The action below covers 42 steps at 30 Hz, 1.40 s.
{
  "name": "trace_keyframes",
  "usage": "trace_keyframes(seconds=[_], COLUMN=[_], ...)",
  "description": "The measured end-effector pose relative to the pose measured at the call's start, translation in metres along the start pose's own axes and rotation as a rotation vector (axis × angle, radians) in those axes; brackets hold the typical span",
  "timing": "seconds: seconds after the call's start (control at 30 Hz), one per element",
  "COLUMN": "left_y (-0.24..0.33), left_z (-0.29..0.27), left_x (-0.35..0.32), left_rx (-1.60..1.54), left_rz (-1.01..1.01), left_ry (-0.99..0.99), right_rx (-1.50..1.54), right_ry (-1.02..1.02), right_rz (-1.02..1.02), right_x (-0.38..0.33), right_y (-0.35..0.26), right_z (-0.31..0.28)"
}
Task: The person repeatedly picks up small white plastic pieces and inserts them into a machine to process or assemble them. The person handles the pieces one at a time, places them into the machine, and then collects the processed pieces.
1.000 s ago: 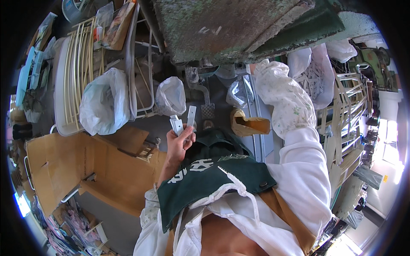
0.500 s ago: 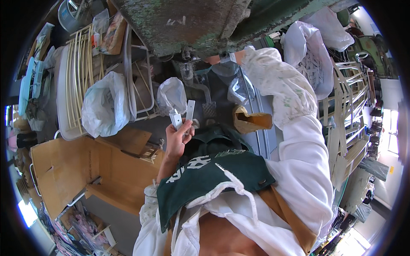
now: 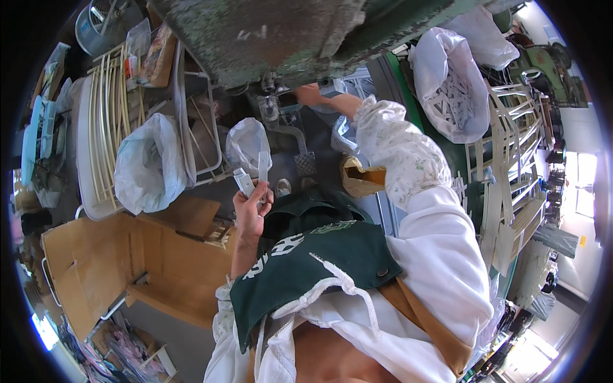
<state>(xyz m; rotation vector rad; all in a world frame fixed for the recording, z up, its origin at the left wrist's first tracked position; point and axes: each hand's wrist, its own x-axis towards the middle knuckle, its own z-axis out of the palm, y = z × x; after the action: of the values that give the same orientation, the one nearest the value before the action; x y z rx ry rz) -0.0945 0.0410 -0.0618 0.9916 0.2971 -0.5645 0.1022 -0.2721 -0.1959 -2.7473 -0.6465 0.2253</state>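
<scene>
My left hand [image 3: 251, 209] is closed around several small light-grey metal strips [image 3: 262, 167], which stick up past the fingers. One strip stands apart from the bundle and shows a small hole. My right arm, in a white sleeve with a patterned sleeve cover, stretches forward to the lower edge of a worn green machine [image 3: 274, 38]. Close to the metal fitting under that machine is my right hand [image 3: 309, 95]; its fingers are blurred and partly hidden, so what they touch cannot be made out.
A white-lined bin [image 3: 248, 148] stands beyond my left hand, with a larger white bag [image 3: 151, 163] left of it. A foot pedal [image 3: 305, 163] and brown paper bag [image 3: 361, 177] are below the machine. Right: a sack of metal pieces [image 3: 452, 105]. Lower left: an open cardboard box [image 3: 89, 268].
My right hand has moved left along the machine's lower edge, and its forearm shows more. The left hand still grips the strips. The view has shifted slightly, showing more of the sack's contents.
</scene>
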Motion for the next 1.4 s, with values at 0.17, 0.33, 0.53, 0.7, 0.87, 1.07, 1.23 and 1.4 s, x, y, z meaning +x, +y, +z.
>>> trace_keyframes(seconds=[0.17,0.33,0.53,0.7,0.87,1.07,1.23,1.4], left_y=[0.005,0.011,0.001,-0.002,-0.011,-0.037,-0.042,-0.053], left_z=[0.003,0.024,0.036,0.053,0.084,0.113,0.124,0.131], left_x=[0.009,0.013,0.022,0.025,0.027,0.030,0.027,0.026], left_rx=[0.072,0.152,0.208,0.330,0.392,0.499,0.532,0.544], left_rz=[-0.026,-0.085,-0.053,0.005,-0.109,-0.241,-0.246,-0.299], left_ry=[0.007,-0.065,0.005,-0.133,-0.266,-0.347,-0.377,-0.402], right_rx=[-0.032,-0.345,0.100,0.026,-0.486,0.039,0.086,0.052], right_ry=[0.073,0.534,0.810,1.007,0.794,0.376,0.447,0.589], right_rz=[-0.059,0.042,0.129,0.857,1.485,1.428,1.516,1.451], right_x=[0.014,0.025,-0.005,-0.219,-0.533,-0.665,-0.619,-0.619], right_y=[-0.024,0.006,-0.052,-0.088,-0.004,0.053,0.050,0.054], right_z=[0.018,0.034,-0.026,-0.081,-0.004,0.022,0.005,0.024])
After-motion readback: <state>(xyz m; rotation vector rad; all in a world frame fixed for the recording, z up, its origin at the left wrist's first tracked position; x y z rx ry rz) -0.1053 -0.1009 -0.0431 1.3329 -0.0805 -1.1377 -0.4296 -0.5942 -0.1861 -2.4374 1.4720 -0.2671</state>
